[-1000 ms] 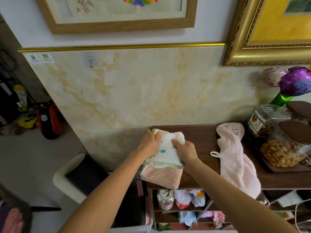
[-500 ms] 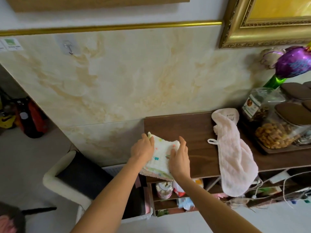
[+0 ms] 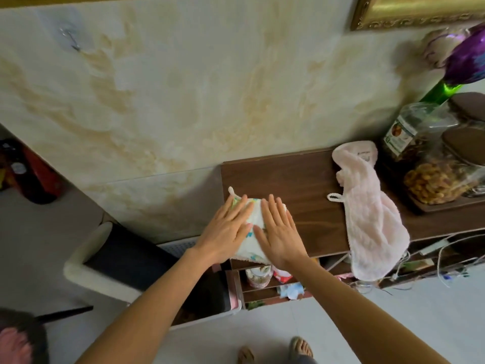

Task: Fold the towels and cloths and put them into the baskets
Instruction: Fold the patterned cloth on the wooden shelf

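- Folded cloth (image 3: 252, 233): a small white cloth with coloured print lies under both hands at the near left corner of the brown shelf top (image 3: 301, 185); its lower edge reaches the shelf's front edge, and a small loop sticks out beyond the fingertips of the left hand.
- Left hand (image 3: 227, 229): flat, fingers straight and together, palm down on the left half of the cloth, pressing it.
- Right hand (image 3: 279, 233): flat as well, fingers straight and slightly spread, palm down on the right half of the cloth; the two thumbs lie close to each other over its middle.
- Pink towel (image 3: 367, 219): unfolded, to the right of the right hand and apart from it, lying along the shelf top with its lower end hanging over the front edge; a small loop points toward the hands.
- White basket (image 3: 181, 248): below and left of the left forearm, beside the shelf; a dark item lies in it.
- Jars of nuts (image 3: 435, 177): far right of the hands, past the pink towel, on a tray.
- Purple flower (image 3: 467, 59): above the jars, against the marbled wall.
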{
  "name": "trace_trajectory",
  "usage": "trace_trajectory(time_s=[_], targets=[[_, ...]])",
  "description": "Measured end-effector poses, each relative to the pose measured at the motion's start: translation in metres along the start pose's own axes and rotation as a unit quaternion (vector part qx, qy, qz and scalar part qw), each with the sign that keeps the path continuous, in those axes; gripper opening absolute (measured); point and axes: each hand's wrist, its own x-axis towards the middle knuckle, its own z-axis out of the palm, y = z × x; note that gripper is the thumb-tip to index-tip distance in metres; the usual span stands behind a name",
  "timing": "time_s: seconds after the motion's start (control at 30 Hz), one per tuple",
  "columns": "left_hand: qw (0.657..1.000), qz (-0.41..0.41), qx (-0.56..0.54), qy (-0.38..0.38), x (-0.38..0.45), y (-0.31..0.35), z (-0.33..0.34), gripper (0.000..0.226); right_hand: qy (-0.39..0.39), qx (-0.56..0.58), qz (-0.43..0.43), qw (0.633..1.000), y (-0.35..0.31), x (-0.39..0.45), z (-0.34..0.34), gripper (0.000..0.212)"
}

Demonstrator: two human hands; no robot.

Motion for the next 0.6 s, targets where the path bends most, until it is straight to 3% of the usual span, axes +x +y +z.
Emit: trace_trajectory(time_s=[0.1, 0.23, 0.4, 0.6], targets=[[0.999, -0.017, -0.027, -0.043, -0.008, -0.002, 0.001, 0.065, -0.001, -0.026, 0.018, 1.000, -0.005, -0.005, 0.001, 0.066], [0.997, -0.006, -0.059, -0.048, -0.008, -0.007, 0.007, 0.075, 0.008, 0.073, 0.114, 0.991, -0.021, -0.023, 0.014, 0.062], [0.995, -0.042, -0.075, -0.043, 0.001, -0.001, 0.003, 0.068, 0.077, 0.176, 0.087, 0.978, -0.023, 0.000, 0.016, 0.060], [0.988, -0.103, -0.110, 0.047, 0.040, -0.009, -0.015, 0.066, 0.080, 0.139, 0.013, 0.987, -0.010, 0.060, -0.010, 0.059]])
